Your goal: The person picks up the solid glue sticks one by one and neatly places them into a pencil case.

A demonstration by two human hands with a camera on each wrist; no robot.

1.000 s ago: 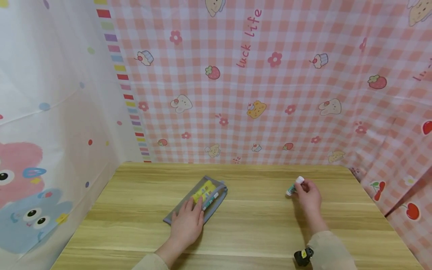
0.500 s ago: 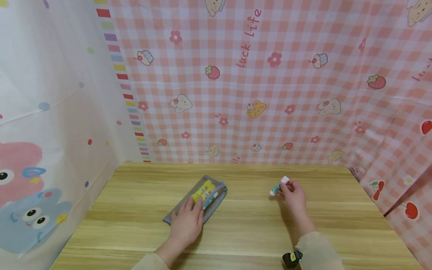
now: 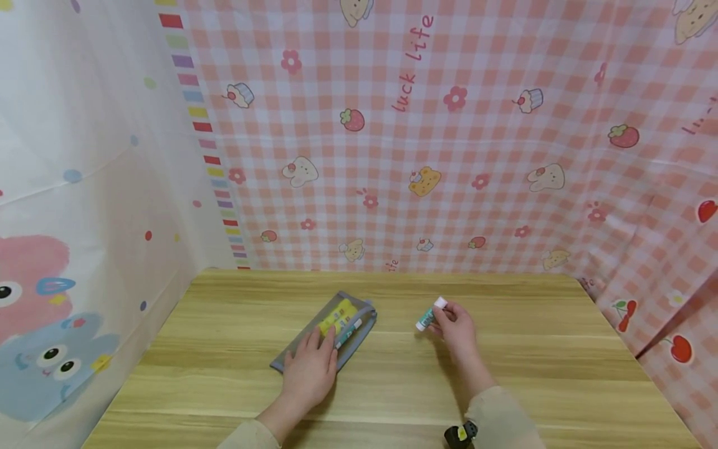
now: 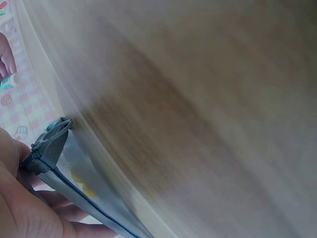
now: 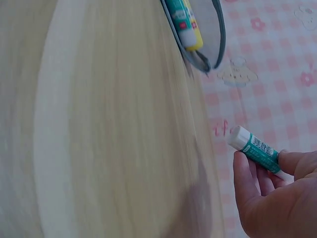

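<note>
A grey zippered mesh pouch (image 3: 297,350) lies slanted on the table, its opening towards the back right. Inside it are yellow sticks (image 3: 338,316) and a green-and-white glue stick (image 3: 348,335). My left hand (image 3: 310,369) rests on the pouch's near part with fingers spread, partly covering it. To the right of the pouch, my right hand (image 3: 459,330) pinches another green glue stick (image 3: 427,318) with a white cap between thumb and fingers, held tilted above the table. In the right wrist view, this glue stick (image 5: 258,149) is apart from the pouch's mouth (image 5: 220,37).
The wooden table (image 3: 224,312) carries the pouch. A pink checked cloth (image 3: 381,156) hangs behind its back edge, and a white printed cloth (image 3: 129,206) hangs on the left. A small black device (image 3: 461,434) is by the right wrist.
My right hand has moved left across the table with the glue stick, closer to the pouch. My left hand and the pouch have stayed in place.
</note>
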